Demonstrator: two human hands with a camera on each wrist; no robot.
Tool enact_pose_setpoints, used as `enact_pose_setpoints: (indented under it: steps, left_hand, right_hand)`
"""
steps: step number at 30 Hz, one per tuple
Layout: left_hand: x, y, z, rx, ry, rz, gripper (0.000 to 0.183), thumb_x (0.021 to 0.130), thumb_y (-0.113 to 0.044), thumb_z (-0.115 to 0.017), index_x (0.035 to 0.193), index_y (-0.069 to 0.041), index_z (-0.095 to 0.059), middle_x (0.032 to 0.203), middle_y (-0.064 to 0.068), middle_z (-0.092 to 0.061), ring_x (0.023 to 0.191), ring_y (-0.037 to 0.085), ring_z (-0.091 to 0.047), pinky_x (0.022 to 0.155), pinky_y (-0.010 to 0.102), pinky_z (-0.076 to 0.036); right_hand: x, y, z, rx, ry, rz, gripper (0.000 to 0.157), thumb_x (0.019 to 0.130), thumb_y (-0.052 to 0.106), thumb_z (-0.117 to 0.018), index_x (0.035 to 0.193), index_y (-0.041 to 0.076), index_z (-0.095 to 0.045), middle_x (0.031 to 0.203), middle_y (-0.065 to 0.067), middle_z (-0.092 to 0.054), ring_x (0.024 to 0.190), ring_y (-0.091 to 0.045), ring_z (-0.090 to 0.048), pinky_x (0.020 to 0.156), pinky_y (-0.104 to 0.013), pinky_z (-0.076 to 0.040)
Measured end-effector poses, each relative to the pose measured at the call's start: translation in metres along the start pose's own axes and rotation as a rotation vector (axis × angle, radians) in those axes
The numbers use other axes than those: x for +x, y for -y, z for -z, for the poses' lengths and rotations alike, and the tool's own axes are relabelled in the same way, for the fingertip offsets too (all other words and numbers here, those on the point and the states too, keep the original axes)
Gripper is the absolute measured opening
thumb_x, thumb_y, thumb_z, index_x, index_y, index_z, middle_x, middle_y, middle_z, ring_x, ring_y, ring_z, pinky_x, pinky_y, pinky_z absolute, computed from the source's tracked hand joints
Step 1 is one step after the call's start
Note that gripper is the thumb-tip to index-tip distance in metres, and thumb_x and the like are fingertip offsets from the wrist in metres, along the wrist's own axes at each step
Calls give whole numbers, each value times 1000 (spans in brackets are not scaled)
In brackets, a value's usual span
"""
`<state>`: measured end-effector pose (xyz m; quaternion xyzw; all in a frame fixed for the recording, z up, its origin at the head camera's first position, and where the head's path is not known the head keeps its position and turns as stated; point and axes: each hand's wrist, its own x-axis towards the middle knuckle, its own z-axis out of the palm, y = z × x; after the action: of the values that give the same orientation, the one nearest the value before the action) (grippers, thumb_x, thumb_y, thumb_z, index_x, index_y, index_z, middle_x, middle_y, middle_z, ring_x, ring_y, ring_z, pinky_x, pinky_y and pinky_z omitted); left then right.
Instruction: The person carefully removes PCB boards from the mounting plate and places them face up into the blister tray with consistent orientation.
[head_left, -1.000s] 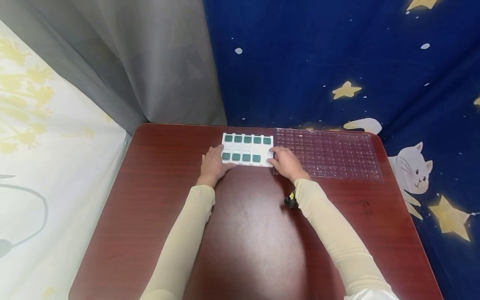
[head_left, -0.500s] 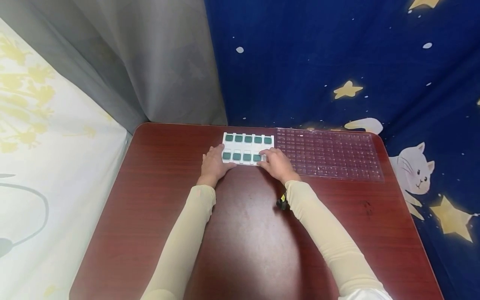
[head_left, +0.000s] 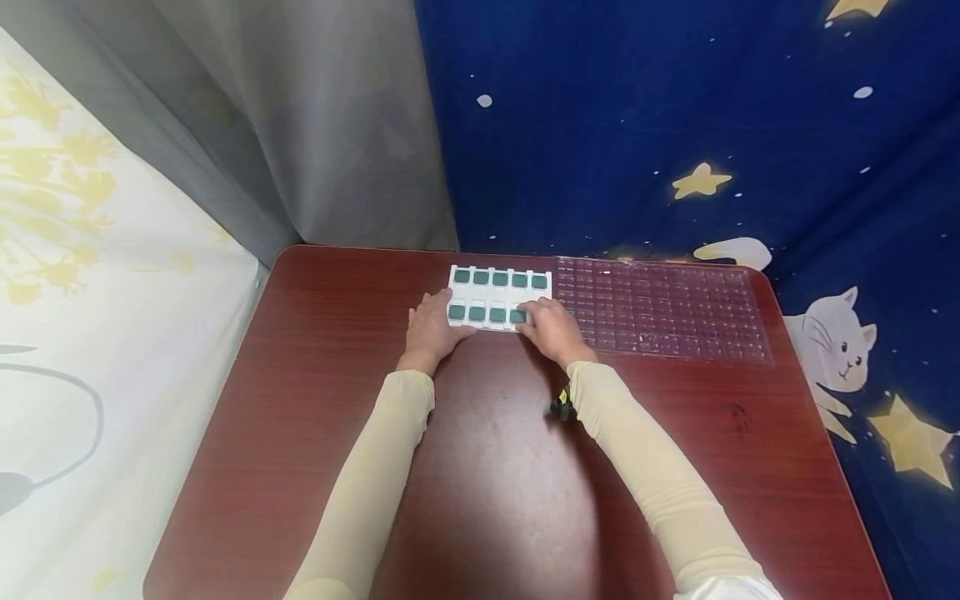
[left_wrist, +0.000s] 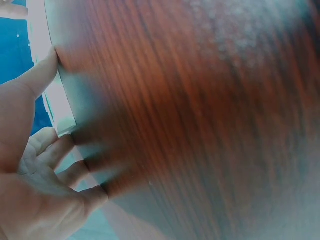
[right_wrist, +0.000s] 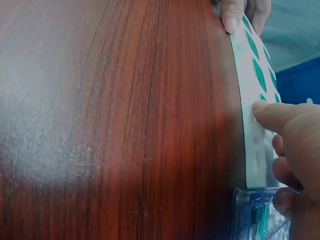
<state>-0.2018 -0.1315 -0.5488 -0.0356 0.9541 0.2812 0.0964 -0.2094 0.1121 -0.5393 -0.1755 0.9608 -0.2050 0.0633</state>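
Observation:
A white tray [head_left: 506,295] with two rows of square slots lies near the table's far edge, several slots filled with small green squares. My left hand [head_left: 431,328] holds its left end, the thumb along the near edge and the fingers at the left side. In the left wrist view, those fingertips [left_wrist: 95,196] reach down to the tabletop. My right hand [head_left: 557,330] is over the near row's right part, thumb and forefinger pinching a green square [head_left: 516,317]. The right thumb [right_wrist: 260,106] lies on the tray's face beside that slot; the other right fingers are curled.
A clear plastic tray [head_left: 667,308] with rows of small pockets lies to the right, against the white tray's right end. A green piece [right_wrist: 262,220] shows in its near corner. The reddish-brown table [head_left: 495,467] borders grey and blue curtains behind.
My right hand has moved left from the white tray's right end to the last green square of the near row. The left hand keeps its place; the view shifts slightly.

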Motion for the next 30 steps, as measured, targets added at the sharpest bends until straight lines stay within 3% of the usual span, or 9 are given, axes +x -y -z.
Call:
enact_pose_setpoints:
  steps: [9, 16, 24, 30]
  left_hand:
    - [1, 0, -1, 3, -1, -8, 95, 86, -48, -80, 161, -17, -31, 168, 8, -33, 161, 31, -17, 130, 57, -11]
    - [0, 0, -1, -10, -4, -5, 95, 85, -46, -81, 161, -17, -32, 167, 8, -34, 161, 31, -17, 130, 57, -11]
    - [-2, -1, -1, -16, -1, -8, 94, 85, -46, -80, 161, -16, -32, 167, 9, -33, 160, 32, -17, 130, 57, -11]
    - [-2, -1, 1, -15, -11, -12, 94, 85, -45, -81, 160, -15, -33, 167, 9, -35, 160, 33, -19, 130, 57, -11]
  right_hand:
    - [2, -1, -2, 5, 13, -21, 44, 98, 31, -69, 137, 13, -63, 100, -8, -65, 107, -28, -63, 98, -44, -53]
    - [1, -1, -3, 18, 8, -17, 42, 98, 30, -69, 135, 12, -63, 113, -10, -69, 118, -31, -63, 107, -46, -50]
    - [-1, -2, -1, 47, -20, -8, 40, 98, 28, -69, 134, 11, -64, 100, -8, -66, 106, -29, -64, 98, -44, -54]
    - [-4, -7, 4, 54, -53, -8, 39, 98, 27, -69, 132, 10, -64, 104, -10, -68, 110, -31, -64, 102, -47, -52]
